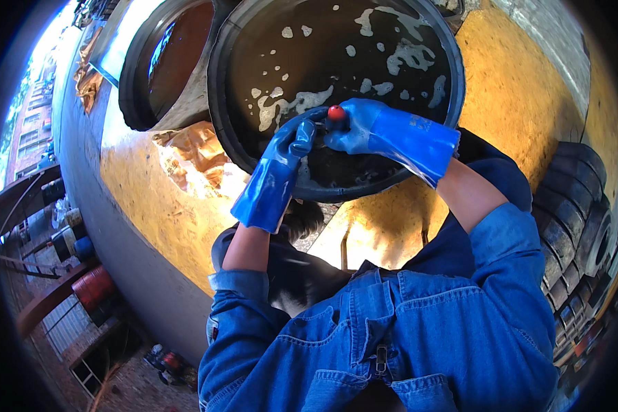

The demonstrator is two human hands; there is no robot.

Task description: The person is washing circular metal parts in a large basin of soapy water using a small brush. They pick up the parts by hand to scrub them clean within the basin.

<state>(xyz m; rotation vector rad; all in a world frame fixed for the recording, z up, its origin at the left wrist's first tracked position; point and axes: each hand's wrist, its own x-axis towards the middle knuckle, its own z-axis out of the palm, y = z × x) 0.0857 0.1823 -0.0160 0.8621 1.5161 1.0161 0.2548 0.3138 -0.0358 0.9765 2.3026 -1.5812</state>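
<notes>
A person in a blue denim jacket leans over a large black tub (453, 75) of dark water with patches of white foam (292, 103) floating on it. Both hands wear long blue rubber gloves. The left hand (292, 141) is closed around a black rubber inner tube (343, 180) that rests across the tub's near rim, partly in the water. The right hand (353, 127) meets it from the other side, its fingertips pinched on a small red cap (336, 112) that stands on the tube, just beside the left thumb. The two hands are close together, almost touching. The tub sits on a yellowish board counter (522, 89). A second round black tub (165, 65) holding brownish water stands to the left, near the first. Stacked tyres (573, 206) lie at the right edge. Red and blue barrels (93, 285) stand on the ground far below at the left.
</notes>
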